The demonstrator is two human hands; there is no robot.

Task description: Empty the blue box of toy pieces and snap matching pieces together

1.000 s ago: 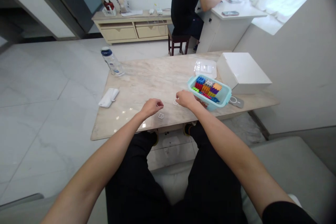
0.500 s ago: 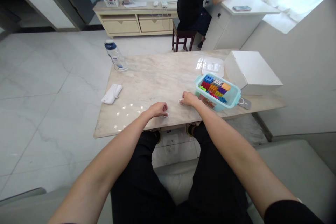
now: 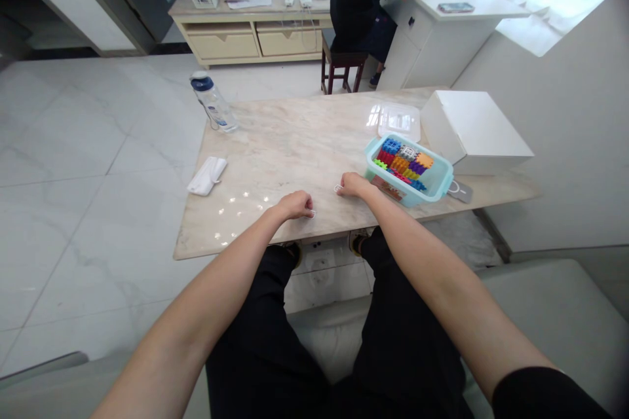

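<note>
Where fingers curl closed, left hand [image 3: 295, 204] half-hides white piece [image 3: 311, 214], right hand [image 3: 352, 184] another piece [image 3: 338, 188], grip unclear.

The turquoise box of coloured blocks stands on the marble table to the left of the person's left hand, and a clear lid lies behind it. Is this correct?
Not quite. The head view shows the turquoise box to the right of the right hand, not left of the left hand. It does stand on the marble table, with the clear lid behind it.
</note>
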